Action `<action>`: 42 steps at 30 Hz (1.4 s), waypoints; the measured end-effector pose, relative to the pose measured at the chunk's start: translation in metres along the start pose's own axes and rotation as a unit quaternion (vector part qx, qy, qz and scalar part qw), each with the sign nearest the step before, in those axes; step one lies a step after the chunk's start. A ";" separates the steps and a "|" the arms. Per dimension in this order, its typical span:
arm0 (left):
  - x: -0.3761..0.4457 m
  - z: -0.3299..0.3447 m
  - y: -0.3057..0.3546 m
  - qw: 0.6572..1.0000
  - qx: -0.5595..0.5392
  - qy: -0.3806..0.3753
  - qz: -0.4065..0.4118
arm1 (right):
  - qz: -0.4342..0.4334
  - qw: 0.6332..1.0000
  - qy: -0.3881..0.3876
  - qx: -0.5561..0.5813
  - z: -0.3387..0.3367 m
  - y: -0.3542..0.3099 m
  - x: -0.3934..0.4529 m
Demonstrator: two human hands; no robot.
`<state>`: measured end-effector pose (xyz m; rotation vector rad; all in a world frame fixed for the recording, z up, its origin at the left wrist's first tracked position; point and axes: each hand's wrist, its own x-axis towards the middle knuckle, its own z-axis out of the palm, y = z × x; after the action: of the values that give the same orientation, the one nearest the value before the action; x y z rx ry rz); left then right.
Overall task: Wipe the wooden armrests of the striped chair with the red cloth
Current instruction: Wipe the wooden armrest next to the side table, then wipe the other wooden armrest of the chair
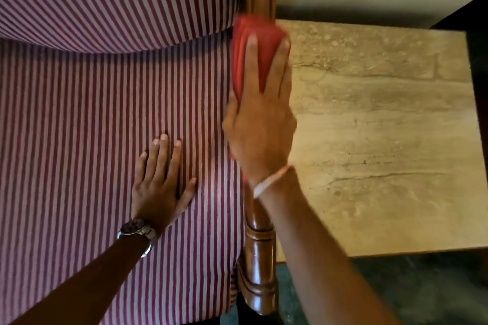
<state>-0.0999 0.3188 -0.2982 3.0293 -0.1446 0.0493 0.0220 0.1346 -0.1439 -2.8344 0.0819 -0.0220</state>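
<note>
Pressing a folded red cloth (pixel 250 55) flat along the striped chair's polished wooden armrest (pixel 260 250), right hand (pixel 261 124) fingers extended for even contact; left hand (pixel 158 182) splayed empty on the red-and-white striped seat cushion (pixel 79 140), seemingly bracing.

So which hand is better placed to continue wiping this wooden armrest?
The right hand. It already presses the red cloth flat on the armrest. The left hand lies open on the striped seat, holding nothing.
</note>
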 end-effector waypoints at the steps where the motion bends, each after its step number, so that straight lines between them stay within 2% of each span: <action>1: -0.001 0.000 -0.001 1.000 -0.008 -0.002 0.002 | 0.002 1.000 -0.011 0.004 -0.001 0.004 -0.034; 4: 0.003 -0.011 0.004 0.999 -0.034 -0.014 0.008 | -0.001 0.999 -0.037 0.013 -0.005 0.011 -0.104; 6: 0.009 -0.029 0.018 0.996 -0.072 -0.033 -0.036 | 0.003 0.997 -0.058 0.045 -0.012 0.011 -0.109; 7: 0.014 -0.044 0.028 0.988 -0.126 -0.040 -0.078 | 0.008 0.994 -0.073 0.083 -0.016 0.011 -0.106; 8: 0.018 -0.058 0.041 0.971 -0.203 -0.039 -0.123 | 0.028 0.985 -0.093 0.140 -0.022 0.012 -0.103; 9: 0.024 -0.073 0.055 0.939 -0.298 -0.040 -0.167 | 0.072 0.968 -0.107 0.217 -0.029 0.014 -0.098; 11: 0.034 -0.108 0.082 0.837 -0.489 -0.057 -0.239 | 0.182 0.907 -0.096 0.367 -0.045 0.026 -0.093; 12: 0.037 -0.122 0.091 0.778 -0.558 -0.089 -0.274 | 0.216 0.881 -0.084 0.413 -0.052 0.030 -0.089; 13: 0.036 -0.128 0.101 0.736 -0.599 -0.125 -0.288 | 0.241 0.865 -0.080 0.433 -0.059 0.036 -0.083; 14: 0.035 -0.134 0.110 0.731 -0.605 -0.146 -0.281 | 0.261 0.855 -0.084 0.440 -0.064 0.042 -0.078; 16: 0.035 -0.144 0.117 0.750 -0.584 -0.143 -0.275 | 0.288 0.841 -0.095 0.448 -0.070 0.046 -0.065; 19: 0.036 -0.157 0.110 0.704 -0.629 -0.129 -0.304 | 0.309 0.812 -0.106 0.485 -0.080 0.036 -0.055; 20: 0.035 -0.164 0.100 0.701 -0.637 -0.122 -0.296 | 0.305 0.811 -0.112 0.486 -0.082 0.024 -0.055; 22: 0.029 -0.180 0.075 0.742 -0.608 -0.093 -0.266 | 0.283 0.819 -0.142 0.478 -0.083 -0.002 -0.056; 25: 0.010 -0.214 0.010 0.831 -0.491 -0.034 -0.259 | 0.231 0.805 -0.207 0.506 -0.077 -0.069 -0.063; 29: -0.020 -0.265 -0.100 0.888 -0.350 0.061 -0.291 | 0.122 0.778 -0.285 0.546 -0.059 -0.183 -0.074; 33: -0.056 -0.300 -0.224 0.897 -0.231 0.127 -0.354 | 0.060 0.751 -0.338 0.564 -0.019 -0.316 -0.081; 35: -0.066 -0.298 -0.271 0.891 -0.195 0.137 -0.387 | 0.036 0.763 -0.345 0.546 0.008 -0.369 -0.084; 37: -0.071 -0.283 -0.305 0.888 -0.171 0.129 -0.406 | 0.020 0.779 -0.350 0.520 0.039 -0.408 -0.085; 40: -0.071 -0.253 -0.341 0.889 -0.157 0.076 -0.424 | 0.031 0.751 -0.390 0.532 0.088 -0.429 -0.094; 41: -0.073 -0.246 -0.347 0.889 -0.155 0.062 -0.426 | 0.025 0.757 -0.385 0.527 0.098 -0.425 -0.100; 42: -0.076 -0.238 -0.354 0.898 -0.145 0.061 -0.412 | 0.005 0.806 -0.340 0.484 0.113 -0.416 -0.105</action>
<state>-0.1480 0.7026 -0.1023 2.5284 1.0293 0.1279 -0.0579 0.5707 -0.1267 -1.6738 -0.0641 0.7297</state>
